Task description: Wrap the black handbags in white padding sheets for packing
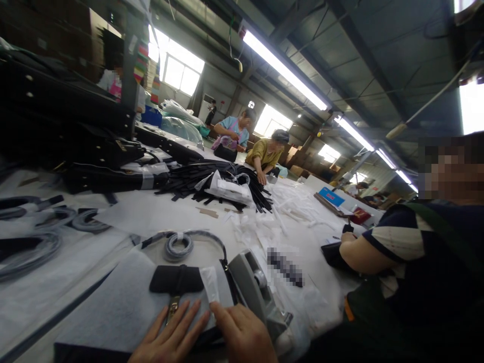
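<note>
While roof beams and lit tubes (285, 70) slant over the workshop, a long white table (214, 224) runs from the near side toward bright windows (184, 68), its near edge hidden by the worker's hands and the goods. A person in a dark top (434, 272) crowds the right edge, an arm over the tabletop, so that side is tight; a bare stretch opens between the near edge and the middle. Beyond, co-workers in blue (229, 123) and yellow (257, 154) lean at the far part. Black bags (68, 98) are stacked toward the left edge, and a heap of black straps (189, 176) spreads across the middle, bearing a white-wrapped bundle (227, 189). By the near edge lies a black bag (181, 280), partly under a pale sheet (109, 302). On it rests the left hand (174, 333), flat, fingers slightly spread beside a gold clasp (173, 306); the right hand (245, 333) meets a white strip (210, 283), though I cannot tell whether it pinches it. Just right of the bag stands a grey tape dispenser (245, 275) containing a roll (259, 278); beyond the bag lies a wrapped coil (168, 247).
</note>
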### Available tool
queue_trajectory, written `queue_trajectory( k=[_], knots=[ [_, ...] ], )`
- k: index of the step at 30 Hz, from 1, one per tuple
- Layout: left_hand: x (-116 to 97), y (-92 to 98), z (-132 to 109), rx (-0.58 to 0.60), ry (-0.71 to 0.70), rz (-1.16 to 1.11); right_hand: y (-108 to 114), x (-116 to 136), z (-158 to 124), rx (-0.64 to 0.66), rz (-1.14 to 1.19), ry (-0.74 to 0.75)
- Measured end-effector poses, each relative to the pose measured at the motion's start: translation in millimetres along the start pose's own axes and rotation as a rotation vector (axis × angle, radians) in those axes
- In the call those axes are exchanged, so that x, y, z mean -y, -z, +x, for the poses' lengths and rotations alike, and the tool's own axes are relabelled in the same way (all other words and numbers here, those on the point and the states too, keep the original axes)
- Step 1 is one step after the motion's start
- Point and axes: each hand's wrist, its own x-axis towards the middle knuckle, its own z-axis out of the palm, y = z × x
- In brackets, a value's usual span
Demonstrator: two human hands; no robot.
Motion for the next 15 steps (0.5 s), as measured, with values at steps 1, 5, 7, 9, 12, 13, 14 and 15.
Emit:
queue_trajectory(
  k=[1,5,7,9,12,13,14,15],
  knots=[
    [0,-2.4,-1,-0.003,-0.008,-0.01,-3,1,-5,-0.046,-0.046,0.055],
    [2,-8.9,-6,-0.035,-0.034,-0.016,-7,5,-13,-0.144,-0.062,0.12],
    [4,-5.7,-6,-0.017,-0.043,0.009,-9,6,-16,-0.158,-0.046,0.098],
    [6,1.4,-2,0.021,-0.054,0.033,-14,7,-21,-0.16,-0.05,0.062],
    [7,11.1,4,0.07,-0.062,0.056,-24,11,-30,-0.15,-0.073,0.036],
    [7,12.1,6,0.072,-0.069,0.055,-26,12,-32,-0.14,-0.075,0.046],
    [7,11.7,6,0.073,-0.076,0.05,-27,13,-32,-0.126,-0.071,0.075],
    [7,10.0,6,0.075,-0.079,0.042,-26,12,-32,-0.106,-0.048,0.123]
  ],
)
